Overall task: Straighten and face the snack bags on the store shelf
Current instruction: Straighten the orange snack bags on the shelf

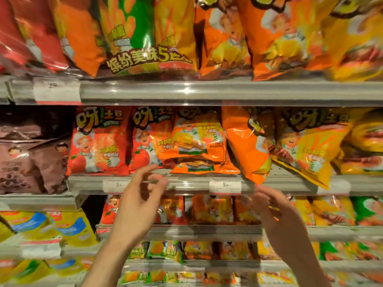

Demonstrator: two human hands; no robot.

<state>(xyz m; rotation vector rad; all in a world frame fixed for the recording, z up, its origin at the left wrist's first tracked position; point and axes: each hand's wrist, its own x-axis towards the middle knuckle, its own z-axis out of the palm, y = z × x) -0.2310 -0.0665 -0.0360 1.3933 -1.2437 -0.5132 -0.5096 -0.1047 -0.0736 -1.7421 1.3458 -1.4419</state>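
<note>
On the middle shelf (186, 184) stand red snack bags (99, 141), orange bags (199, 141) and yellow bags (308, 146). One orange bag (248, 148) leans tilted, its lower corner hanging over the shelf's front edge. Another orange bag lies slumped on top of the orange stack. My left hand (141, 199) is raised just below the red and orange bags, fingers loosely spread, holding nothing. My right hand (275, 212) is raised under the tilted orange bag, fingers relaxed, a little apart from its corner.
Large orange and yellow bags (223, 38) fill the upper shelf. Brown bags (31, 162) sit at the left of the middle shelf. Lower shelves hold more small bags (213, 210) and yellow-blue packs (68, 228). Price tags (224, 185) line the shelf rail.
</note>
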